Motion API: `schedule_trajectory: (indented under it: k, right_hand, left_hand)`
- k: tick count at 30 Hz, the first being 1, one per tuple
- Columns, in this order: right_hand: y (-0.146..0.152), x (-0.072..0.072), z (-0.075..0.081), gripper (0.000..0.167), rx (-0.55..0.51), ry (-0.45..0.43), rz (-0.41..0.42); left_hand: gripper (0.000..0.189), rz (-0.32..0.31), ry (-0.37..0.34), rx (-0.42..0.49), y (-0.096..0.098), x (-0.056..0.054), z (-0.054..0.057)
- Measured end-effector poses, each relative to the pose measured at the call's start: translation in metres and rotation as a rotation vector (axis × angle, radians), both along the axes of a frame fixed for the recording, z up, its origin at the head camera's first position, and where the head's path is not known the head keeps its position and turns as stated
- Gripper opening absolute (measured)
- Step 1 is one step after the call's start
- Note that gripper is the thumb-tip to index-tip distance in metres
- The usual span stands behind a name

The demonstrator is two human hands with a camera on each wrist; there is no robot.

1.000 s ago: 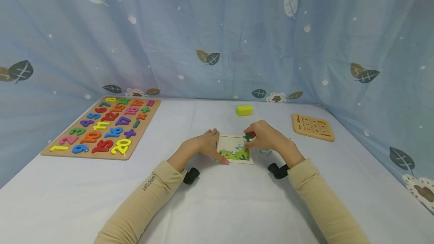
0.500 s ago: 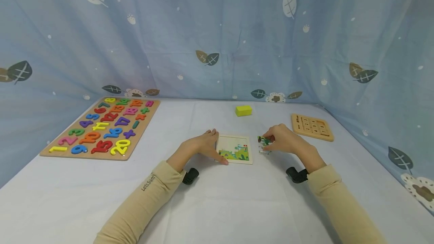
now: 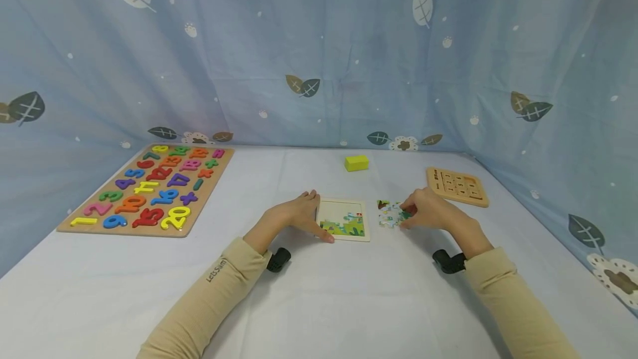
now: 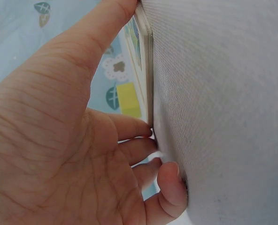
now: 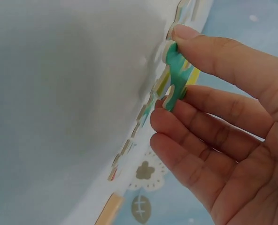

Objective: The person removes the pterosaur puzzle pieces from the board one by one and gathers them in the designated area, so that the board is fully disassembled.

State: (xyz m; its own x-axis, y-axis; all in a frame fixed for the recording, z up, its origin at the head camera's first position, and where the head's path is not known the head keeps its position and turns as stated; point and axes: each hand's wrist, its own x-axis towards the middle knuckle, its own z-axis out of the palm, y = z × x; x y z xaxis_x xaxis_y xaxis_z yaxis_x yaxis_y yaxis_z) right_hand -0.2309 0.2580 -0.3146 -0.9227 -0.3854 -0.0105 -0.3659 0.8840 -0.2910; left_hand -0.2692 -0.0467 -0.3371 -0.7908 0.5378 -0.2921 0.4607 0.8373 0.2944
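Observation:
My left hand [image 3: 301,214] rests spread along the left side of a small wooden puzzle frame [image 3: 344,203], thumb at its near left corner and fingers at the far one. Green ground pieces and a few blue-white ones fill the frame's lower part; the upper left shows bare wood. Just right of it lies a cluster of loose jigsaw pieces [image 3: 386,218]. Over the cluster's right side, my right hand [image 3: 432,210] pinches a teal-green puzzle piece [image 5: 177,70] between thumb and fingers, tilted on edge in the right wrist view.
A yellow block [image 3: 356,163] sits behind the frame. A wooden number tray [image 3: 457,187] lies at the back right. On the left is a large board [image 3: 206,204] of colourful numbers. A blue patterned curtain [image 3: 319,43] hangs behind the white table.
My right hand has moved right from the frame to the loose pieces. The dark green piece it held now lies among them, and it pinches a teal-green one. My left hand has stayed put.

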Motion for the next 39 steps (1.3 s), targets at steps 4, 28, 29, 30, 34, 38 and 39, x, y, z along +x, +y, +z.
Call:
schedule_trajectory:
  k: [4,28,29,30,34,38,39]
  right_hand:
    - [0.002,0.0,-0.001,0.04,-0.003,-0.024,-0.018]
    - [0.005,0.001,-0.003,0.044,0.001,-0.057,-0.055]
    - [0.005,0.002,-0.003,0.044,-0.001,-0.053,-0.054]
    - [0.005,0.002,-0.003,0.044,-0.006,-0.049,-0.052]
    - [0.003,0.002,-0.001,0.04,-0.013,-0.013,-0.036]
    - [-0.005,0.002,0.002,0.045,-0.005,0.007,-0.022]
    - [-0.008,0.001,0.003,0.046,-0.002,0.003,-0.024]
  left_hand:
    - [0.116,-0.001,0.001,-0.002,0.0,0.001,0.001]
    - [0.116,0.004,0.0,0.014,0.0,0.002,0.001]
    - [0.117,0.004,0.001,0.013,0.0,0.002,0.002]
    - [0.117,0.005,0.001,0.014,0.0,0.002,0.002]
    - [0.116,0.008,-0.002,0.012,0.0,0.002,0.002]
    - [0.116,0.009,-0.003,0.011,0.0,0.002,0.002]
    - [0.116,0.009,-0.002,0.011,0.0,0.002,0.002]
